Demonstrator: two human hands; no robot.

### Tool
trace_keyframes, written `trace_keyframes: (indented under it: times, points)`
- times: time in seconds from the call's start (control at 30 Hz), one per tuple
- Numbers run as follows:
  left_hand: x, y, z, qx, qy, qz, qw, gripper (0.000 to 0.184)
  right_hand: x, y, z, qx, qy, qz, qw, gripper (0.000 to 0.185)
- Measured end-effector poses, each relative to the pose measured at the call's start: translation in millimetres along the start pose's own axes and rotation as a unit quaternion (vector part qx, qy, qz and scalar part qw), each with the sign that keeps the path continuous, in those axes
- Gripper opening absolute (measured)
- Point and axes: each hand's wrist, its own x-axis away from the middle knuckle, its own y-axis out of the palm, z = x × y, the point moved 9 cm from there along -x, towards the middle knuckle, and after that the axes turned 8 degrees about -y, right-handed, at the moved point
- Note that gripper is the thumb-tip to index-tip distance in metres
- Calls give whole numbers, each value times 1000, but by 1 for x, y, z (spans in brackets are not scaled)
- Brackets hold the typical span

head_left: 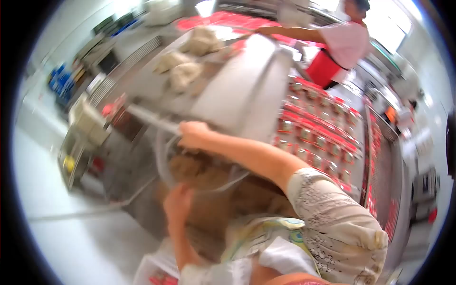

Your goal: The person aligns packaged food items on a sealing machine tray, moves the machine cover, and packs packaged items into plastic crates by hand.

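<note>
With right fingers (184, 131) apparently closed on a whitish, translucent strip (153, 118), probably steadies it near lumpy brown dough-like matter (190, 166). Cannot tell the grip of blurred left fingers (182, 192).

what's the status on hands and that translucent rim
Right hand and left hand at translucent round rim, grips blurred. Brown material showing within it. No obstruction seen.

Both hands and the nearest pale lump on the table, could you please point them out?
Right hand (195, 136), head view: back of the hand.
Left hand (177, 203), head view: middle, blurred.
Nearest pale lump (185, 76), head view: middle of its surface.
</note>
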Motion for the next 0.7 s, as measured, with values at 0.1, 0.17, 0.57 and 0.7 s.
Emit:
trace_keyframes:
  times: [0.1,0.17,0.57,0.7]
  points:
    - [27,-9,-7,30,32,43,998,19,21,-23,-3,-43,35,42,998,27]
    - [36,-17,-16,42,43,85,995,19,33,-38,-6,-48,45,60,996,25]
    - [20,-111,159,26,194,209,958,38,153,-158,-23,10,24,77,997,21]
    - [8,-94,237,-27,306,221,926,40,241,-204,-18,2,27,54,998,37]
